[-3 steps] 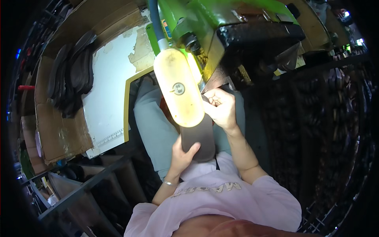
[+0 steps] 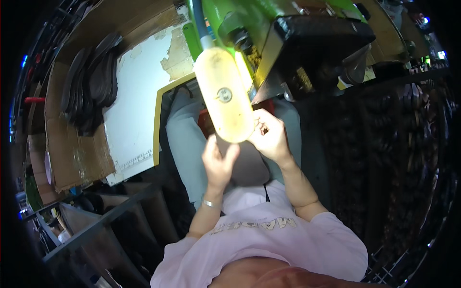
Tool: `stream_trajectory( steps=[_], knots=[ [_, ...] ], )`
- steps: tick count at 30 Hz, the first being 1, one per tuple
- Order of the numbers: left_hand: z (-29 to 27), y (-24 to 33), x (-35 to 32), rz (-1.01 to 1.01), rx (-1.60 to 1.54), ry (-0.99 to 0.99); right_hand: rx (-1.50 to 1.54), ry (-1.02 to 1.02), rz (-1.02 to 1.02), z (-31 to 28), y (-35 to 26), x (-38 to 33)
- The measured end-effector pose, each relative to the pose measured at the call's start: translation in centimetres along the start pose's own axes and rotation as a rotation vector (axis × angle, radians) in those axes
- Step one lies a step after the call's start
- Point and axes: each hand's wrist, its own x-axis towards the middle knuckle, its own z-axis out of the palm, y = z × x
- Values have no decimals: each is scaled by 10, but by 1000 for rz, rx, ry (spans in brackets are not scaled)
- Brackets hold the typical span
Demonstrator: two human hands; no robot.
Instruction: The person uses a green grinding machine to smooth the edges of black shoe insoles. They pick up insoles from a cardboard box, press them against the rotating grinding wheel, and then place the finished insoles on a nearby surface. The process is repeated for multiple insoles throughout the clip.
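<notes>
A dark brown shoe sole (image 2: 250, 165) lies above my lap, tilted, its rounded near end towards my shirt. The far end is hidden behind the glowing oval lamp (image 2: 225, 96). My left hand (image 2: 218, 165) is at the sole's left edge, thumb over the upper face and fingers by the side, in a loose grip. On the other side my right hand (image 2: 270, 137) is closed in a pinch by the lamp's lower right edge. Its fingertips are partly covered there, at the sole's hidden part.
Ahead stands a green machine (image 2: 230, 14) with a black box-shaped part (image 2: 321, 38). To the left, several dark soles (image 2: 91, 86) lie in a cardboard box (image 2: 79, 161) beside a white board (image 2: 137, 86). Metal shelving (image 2: 101, 228) stands at lower left; racks of dark items fill the right.
The sole has turned, its near end swinging right, and has moved off the machine's edge. My left hand has slid up along it. The whole view has shifted slightly.
</notes>
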Motion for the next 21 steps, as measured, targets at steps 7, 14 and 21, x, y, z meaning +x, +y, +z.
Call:
stream_trajectory(
  steps=[7,14,21],
  knots=[
    [-45,3,51,128,-690,258,100,-113,123,-14,16,-66],
    [-36,-4,38,130,-706,243,290,202,178,-19,33,-76],
    [11,14,48,317,-260,191,349,443,43,-88,20,-41]
  ],
)
